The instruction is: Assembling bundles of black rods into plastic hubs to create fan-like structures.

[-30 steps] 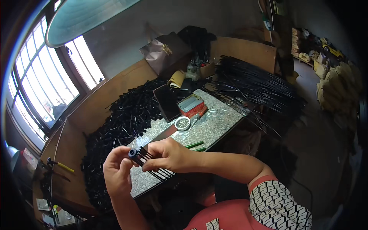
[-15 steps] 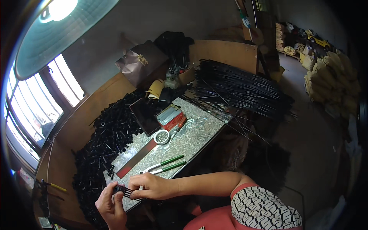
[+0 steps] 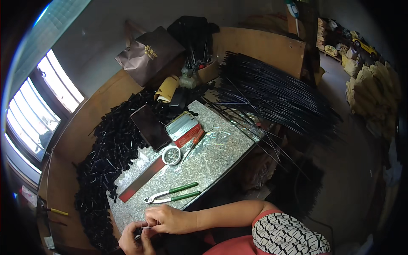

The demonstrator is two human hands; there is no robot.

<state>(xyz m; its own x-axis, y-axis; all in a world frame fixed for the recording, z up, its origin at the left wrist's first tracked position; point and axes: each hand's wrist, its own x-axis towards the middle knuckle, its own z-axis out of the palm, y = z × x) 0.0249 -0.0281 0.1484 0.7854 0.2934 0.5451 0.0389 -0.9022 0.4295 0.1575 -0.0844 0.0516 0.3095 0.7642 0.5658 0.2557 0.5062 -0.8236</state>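
My left hand (image 3: 135,240) is closed round a small black part that shows only as a dark patch between thumb and fingers. Pressed close against it, my right hand (image 3: 170,219) has its fingers pinched together. A thin pale line shows at its fingertips, too small to name. Just beyond the hands, pliers with green handles (image 3: 183,191) lie on the speckled board (image 3: 221,159). Further off are a dark red-edged flat bar (image 3: 142,180), a round white dish of small metal bits (image 3: 171,156) and a red-handled screwdriver (image 3: 196,139).
Heaped black tubular parts (image 3: 100,170) border the board on the left. A dark tablet (image 3: 149,127) and a red box of thin rods (image 3: 185,129) lie behind the dish. Long black rods (image 3: 276,91) are piled at the far right, some jutting past the board's edge.
My hands have come together lower in the picture. The thin black prongs that stuck out between them are now mostly hidden. The whole view has shifted slightly.
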